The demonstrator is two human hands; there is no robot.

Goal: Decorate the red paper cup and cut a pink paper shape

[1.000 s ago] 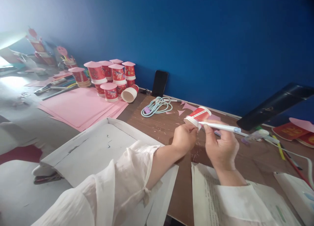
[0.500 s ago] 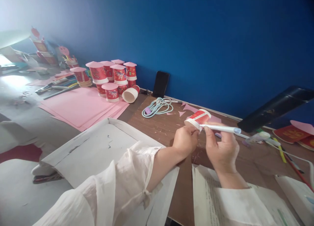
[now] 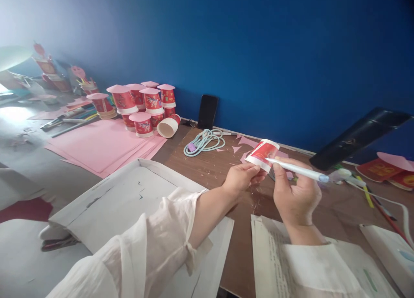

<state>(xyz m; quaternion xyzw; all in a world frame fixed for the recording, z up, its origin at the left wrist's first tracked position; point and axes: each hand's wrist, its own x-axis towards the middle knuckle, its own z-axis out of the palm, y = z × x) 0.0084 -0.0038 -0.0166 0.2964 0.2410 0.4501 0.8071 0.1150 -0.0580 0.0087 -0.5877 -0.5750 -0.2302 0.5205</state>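
My left hand (image 3: pixel 241 178) pinches the white rim of a red paper cup (image 3: pixel 262 153) held on its side above the brown table (image 3: pixel 239 246). My right hand (image 3: pixel 295 193) grips a white pen-like tool (image 3: pixel 300 170), whose tip touches the cup's rim. Both hands hover over the table, in front of pink paper scraps (image 3: pixel 247 141).
A cluster of red cups with pink lids (image 3: pixel 142 104) stands on pink paper sheets (image 3: pixel 100 145) at the left. A coiled light cable (image 3: pixel 204 141) and a dark phone (image 3: pixel 207 111) lie near the blue wall. A white tray (image 3: pixel 129 199), papers (image 3: pixel 278 255) and a black lamp head (image 3: pixel 359 136) surround my hands.
The cup has turned in my left hand so its red side faces me more. Both hands shifted slightly, and the pen tip stays at the rim.
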